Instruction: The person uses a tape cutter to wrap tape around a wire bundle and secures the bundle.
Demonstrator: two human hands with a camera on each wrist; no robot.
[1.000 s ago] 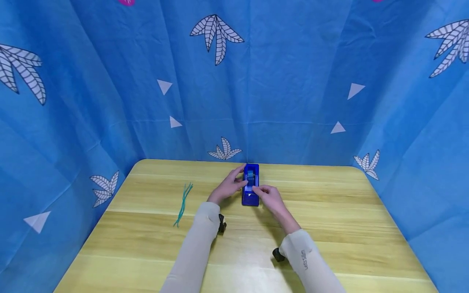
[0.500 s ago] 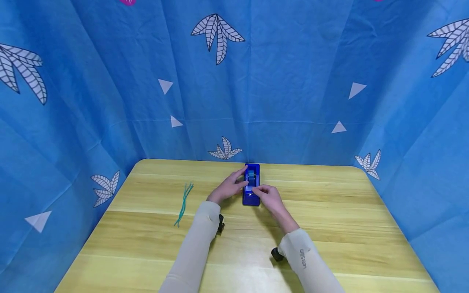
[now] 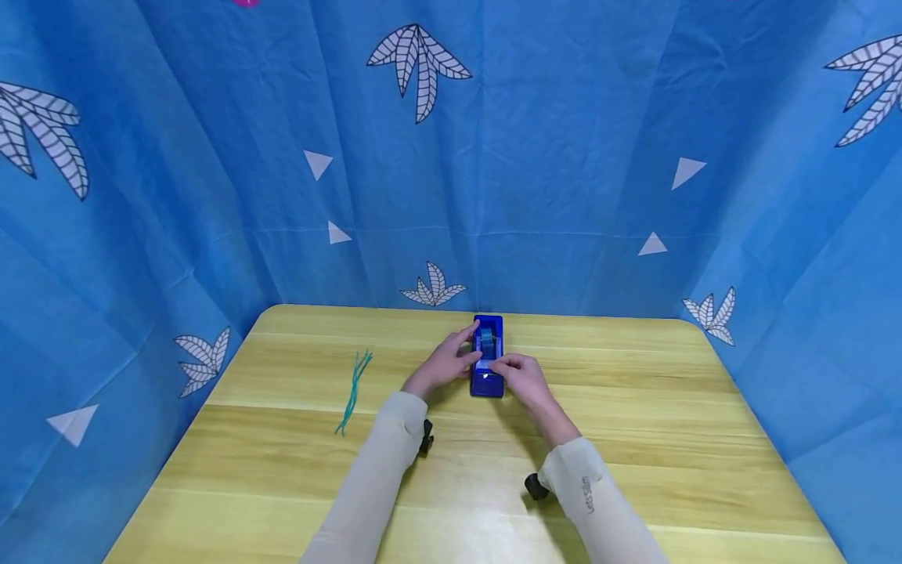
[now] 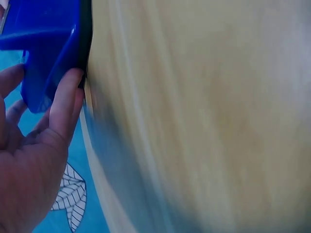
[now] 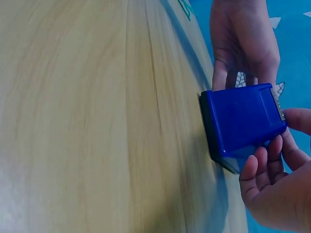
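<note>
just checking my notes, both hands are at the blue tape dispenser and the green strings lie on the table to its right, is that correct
Not quite: the green strings lie on the table left, not right, of the blue tape dispenser, as the head view shows. The left hand and right hand are indeed both at the dispenser.

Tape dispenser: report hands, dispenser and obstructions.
Left hand touching side of tape dispenser; right hand at its cutter, grip unclear. Dispenser upright on table. Green strings lie left, apart.
</note>
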